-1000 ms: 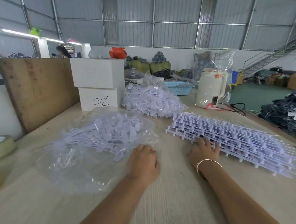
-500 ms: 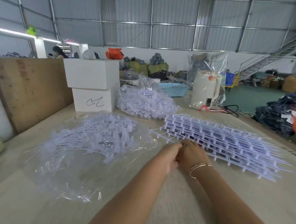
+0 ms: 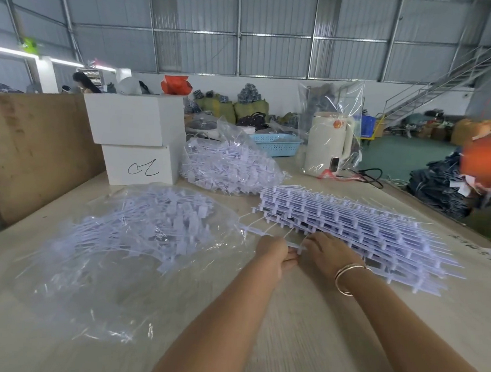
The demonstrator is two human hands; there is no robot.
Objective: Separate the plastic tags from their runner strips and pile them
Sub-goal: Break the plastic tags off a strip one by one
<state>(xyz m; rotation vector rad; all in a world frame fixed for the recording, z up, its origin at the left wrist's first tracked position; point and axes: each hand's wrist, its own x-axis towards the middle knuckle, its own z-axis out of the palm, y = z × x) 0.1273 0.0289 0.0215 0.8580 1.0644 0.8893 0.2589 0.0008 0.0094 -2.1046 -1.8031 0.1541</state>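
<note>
A stack of white runner strips with tags still attached lies on the table to the right. One runner strip sticks out from the stack's near left corner. My left hand and my right hand both grip this strip, close together. My right wrist wears a thin bangle. A pile of loose tags lies on a clear plastic sheet to the left. A second pile of loose tags sits in a clear bag further back.
Two stacked white boxes stand at the back left beside a plywood board. A cream kettle in clear wrap and a blue basket stand at the back. The table's right edge runs diagonally; stacked denim lies beyond it.
My left hand moved right from beside the loose tag pile to meet my right hand. Both hands took hold of a runner strip at the stack's near left corner and now pull it out.
</note>
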